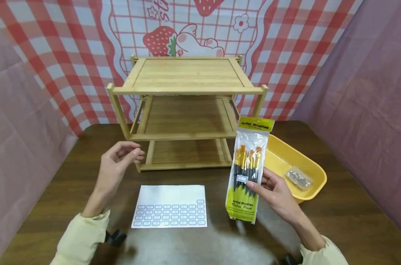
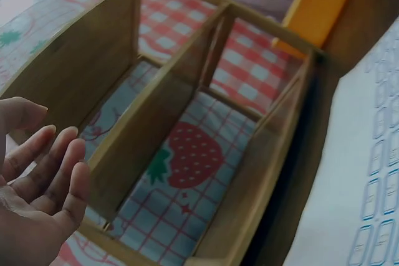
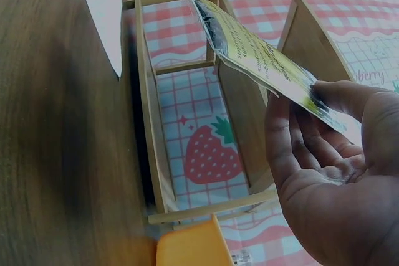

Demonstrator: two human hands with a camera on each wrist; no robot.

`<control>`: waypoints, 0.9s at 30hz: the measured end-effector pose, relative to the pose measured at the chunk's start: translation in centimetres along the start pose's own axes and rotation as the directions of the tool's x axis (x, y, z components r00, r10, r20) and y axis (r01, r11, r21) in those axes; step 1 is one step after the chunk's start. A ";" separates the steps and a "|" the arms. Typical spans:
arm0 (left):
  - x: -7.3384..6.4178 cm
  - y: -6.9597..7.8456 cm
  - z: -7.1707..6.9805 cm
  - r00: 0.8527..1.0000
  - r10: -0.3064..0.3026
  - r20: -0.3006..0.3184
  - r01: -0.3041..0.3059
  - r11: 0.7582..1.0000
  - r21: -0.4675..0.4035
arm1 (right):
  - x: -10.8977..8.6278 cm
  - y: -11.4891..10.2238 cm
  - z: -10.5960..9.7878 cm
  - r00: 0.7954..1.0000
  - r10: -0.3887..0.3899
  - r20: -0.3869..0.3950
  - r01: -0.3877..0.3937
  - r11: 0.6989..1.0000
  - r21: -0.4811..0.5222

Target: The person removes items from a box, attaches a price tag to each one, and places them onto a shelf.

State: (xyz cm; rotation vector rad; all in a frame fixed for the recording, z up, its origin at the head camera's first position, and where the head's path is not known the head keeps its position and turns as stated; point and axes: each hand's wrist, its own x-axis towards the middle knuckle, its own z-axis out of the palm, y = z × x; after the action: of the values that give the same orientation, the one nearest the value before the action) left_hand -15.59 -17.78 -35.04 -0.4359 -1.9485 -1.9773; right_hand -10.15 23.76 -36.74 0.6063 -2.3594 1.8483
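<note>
While the head view shows your right hand (image 1: 280,197) pinching the brush pack (image 1: 248,167) at right, near the yellow basin (image 1: 281,156), your left hand (image 1: 116,162) is empty. Left wrist: fingers (image 2: 59,175) loosely curled near the wooden rack (image 2: 81,48). Right wrist: your thumb (image 3: 346,99) presses the pack.

Print on the label sheet (image 1: 170,195) is too small to read; the brush pack (image 1: 249,167) and right hand (image 1: 280,195) hide part of the yellow basin (image 1: 283,154); the head view's lower edge cuts off 2 sleeves (image 1: 81,237).
</note>
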 end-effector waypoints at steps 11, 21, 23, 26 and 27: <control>1.5 -0.3 -1.6 0.976 -0.019 -0.218 -0.032 0.973 -0.227 | 0.5 -0.5 0.1 1.000 -0.021 -0.009 0.021 1.000 0.005; 3.1 -1.5 -1.9 0.952 0.067 -0.298 -0.135 0.968 -0.212 | 1.0 -1.2 0.1 1.000 -0.020 0.002 0.019 1.000 0.010; 3.3 -1.8 -2.0 0.952 0.078 -0.295 -0.142 0.969 -0.202 | 1.1 -1.2 0.2 1.000 -0.025 0.004 0.025 0.999 0.020; 3.5 -2.1 -2.1 0.954 0.083 -0.290 -0.138 0.975 -0.177 | 1.2 -1.3 0.3 0.999 -0.035 0.013 0.034 0.999 0.035; 3.6 -2.2 -2.1 0.954 0.083 -0.290 -0.134 0.978 -0.162 | 1.3 -1.3 0.4 0.999 -0.038 0.017 0.037 0.999 0.040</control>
State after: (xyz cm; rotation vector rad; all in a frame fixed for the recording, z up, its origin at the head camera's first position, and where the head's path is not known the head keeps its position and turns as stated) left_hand -19.73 -19.91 -35.51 -0.2795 -1.5487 -2.0263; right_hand -10.80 22.79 -35.31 0.6693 -2.3114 1.8856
